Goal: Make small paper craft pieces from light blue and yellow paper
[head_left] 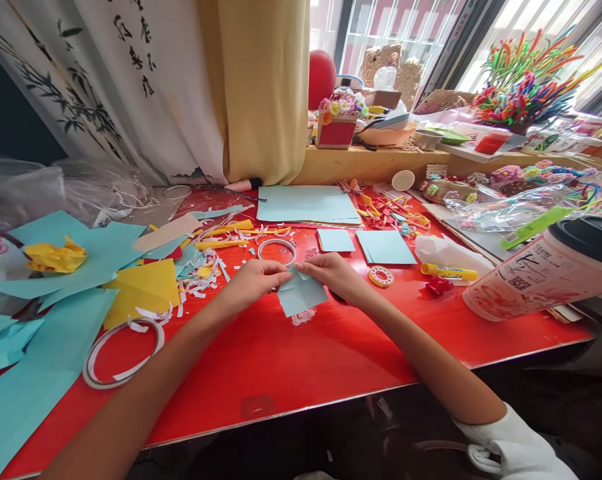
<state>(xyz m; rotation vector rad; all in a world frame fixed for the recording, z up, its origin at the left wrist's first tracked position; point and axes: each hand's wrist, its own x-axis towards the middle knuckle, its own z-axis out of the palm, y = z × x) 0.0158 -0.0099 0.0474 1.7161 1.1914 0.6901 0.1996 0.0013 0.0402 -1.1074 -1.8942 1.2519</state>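
Note:
A small folded piece of light blue paper (pixel 301 295) is held just above the red table (pixel 305 360), near its middle. My left hand (pixel 258 278) pinches the paper's upper left edge with closed fingers. My right hand (pixel 333 275) pinches the upper right edge the same way. The two hands' fingertips nearly meet at the paper's top. A thin tape ring (pixel 277 248) lies just behind the hands.
Blue paper sheets (pixel 307 204) and squares (pixel 385 247) lie behind. Yellow paper (pixel 143 288), white scraps and a large tape ring (pixel 123 350) sit left. A glue stick (pixel 448 271), small tape roll (pixel 381 275) and lidded cup (pixel 545 270) are right. Craft clutter fills the sill.

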